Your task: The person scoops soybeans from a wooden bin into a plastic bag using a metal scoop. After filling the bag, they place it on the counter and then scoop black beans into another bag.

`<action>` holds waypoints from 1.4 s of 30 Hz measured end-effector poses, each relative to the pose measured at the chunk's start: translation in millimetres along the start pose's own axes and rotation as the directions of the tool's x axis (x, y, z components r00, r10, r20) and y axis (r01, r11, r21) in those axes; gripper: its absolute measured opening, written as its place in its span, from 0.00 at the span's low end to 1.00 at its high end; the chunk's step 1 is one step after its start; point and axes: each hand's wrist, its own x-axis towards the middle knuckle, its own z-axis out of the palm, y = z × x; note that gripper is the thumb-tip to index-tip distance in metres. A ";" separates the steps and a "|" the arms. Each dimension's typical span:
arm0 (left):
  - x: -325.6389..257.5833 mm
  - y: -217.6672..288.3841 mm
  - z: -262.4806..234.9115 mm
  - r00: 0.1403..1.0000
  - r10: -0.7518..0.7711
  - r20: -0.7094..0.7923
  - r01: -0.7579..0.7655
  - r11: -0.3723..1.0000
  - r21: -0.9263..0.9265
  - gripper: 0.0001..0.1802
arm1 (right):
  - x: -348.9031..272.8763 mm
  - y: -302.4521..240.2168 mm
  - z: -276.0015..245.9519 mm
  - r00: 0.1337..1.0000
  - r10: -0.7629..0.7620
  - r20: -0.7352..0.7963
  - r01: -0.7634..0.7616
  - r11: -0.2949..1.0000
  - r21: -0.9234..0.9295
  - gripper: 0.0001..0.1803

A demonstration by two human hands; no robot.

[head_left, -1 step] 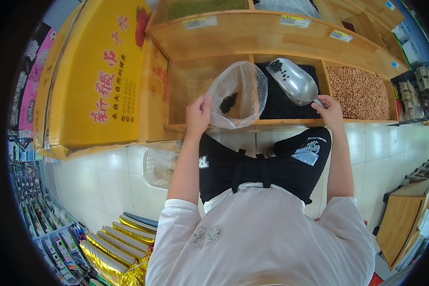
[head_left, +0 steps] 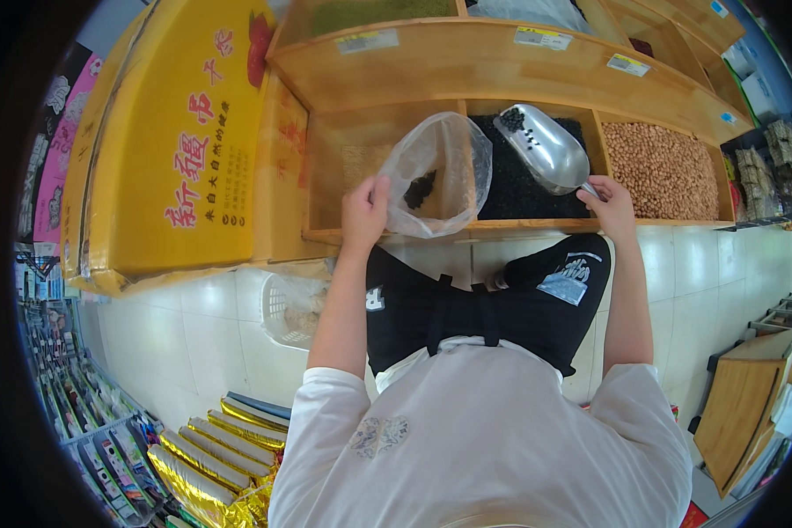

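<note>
Left hand (head_left: 366,209) is pinching the edge of a clear plastic bag (head_left: 459,176), thin, crinkly, mouth gaping wide; there's a dark clump (head_left: 421,189) inside, maybe beans, hard to tell through the film; right hand (head_left: 609,207) has its fingers closed round the handle of a metal scoop (head_left: 556,158), shiny and rounded, with a few black beans (head_left: 514,120) near the lip; scoop's over the black-filled compartment (head_left: 507,187), just right of the bag.
</note>
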 end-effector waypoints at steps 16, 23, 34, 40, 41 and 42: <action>0.6 -4.4 0.1 0.999 0.029 -0.031 -0.029 1.000 -0.001 0.17 | -49.2 -179.5 27.2 0.929 -0.299 0.218 0.360 0.599 -0.715 0.14; 0.4 -6.4 0.2 0.999 0.034 -0.040 -0.034 0.999 0.002 0.17 | -58.1 -198.1 27.2 0.917 -0.307 0.254 0.381 0.493 -0.782 0.16; 1.3 -5.0 2.6 0.998 0.051 -0.048 -0.051 0.999 0.003 0.19 | -33.8 -114.6 -25.9 0.998 -0.050 -0.046 -0.006 0.609 -0.793 0.16; 0.8 -4.9 1.1 0.999 0.026 -0.040 -0.026 1.000 0.013 0.19 | -5.5 -66.9 16.0 0.999 0.018 -0.032 -0.035 0.704 -0.710 0.16; 1.1 -4.7 1.1 0.999 0.020 -0.034 -0.020 1.000 0.011 0.19 | -2.4 -62.7 23.4 0.999 0.030 -0.029 -0.042 0.724 -0.689 0.16; 1.3 -4.5 1.4 0.999 0.026 -0.033 -0.026 1.000 0.009 0.19 | 0.1 -58.9 28.8 0.999 0.041 -0.026 -0.048 0.749 -0.660 0.16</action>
